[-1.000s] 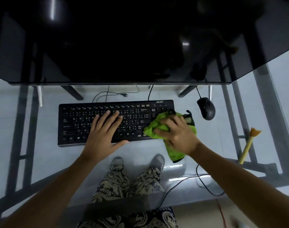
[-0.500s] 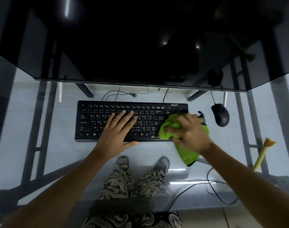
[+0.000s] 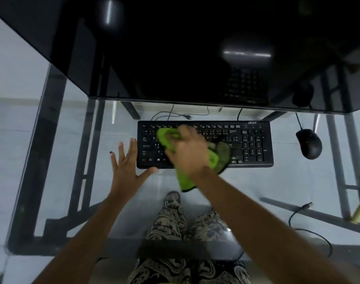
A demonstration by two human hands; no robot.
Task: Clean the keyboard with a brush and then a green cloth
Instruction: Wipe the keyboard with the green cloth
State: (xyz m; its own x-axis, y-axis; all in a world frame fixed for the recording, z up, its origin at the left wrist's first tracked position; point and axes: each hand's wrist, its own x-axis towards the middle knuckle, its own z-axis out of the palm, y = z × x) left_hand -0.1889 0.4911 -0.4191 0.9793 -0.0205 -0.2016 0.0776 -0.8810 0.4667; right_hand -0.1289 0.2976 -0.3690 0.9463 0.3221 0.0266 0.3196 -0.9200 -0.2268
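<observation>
Wiping well means even strokes along the key rows: the right hand (image 3: pixel 190 153) grips the green cloth (image 3: pixel 213 159) bunched over the keyboard (image 3: pixel 250 144) at frame centre, while the left hand (image 3: pixel 126 168), fingers spread, braces its left edge.

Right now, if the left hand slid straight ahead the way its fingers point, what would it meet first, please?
Probably nothing close: the left hand points up beside the keyboard, past its left edge, over bare glass desk towards the monitor. Depth is unclear.

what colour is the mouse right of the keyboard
Black; the mouse shows best in the head view.
</observation>
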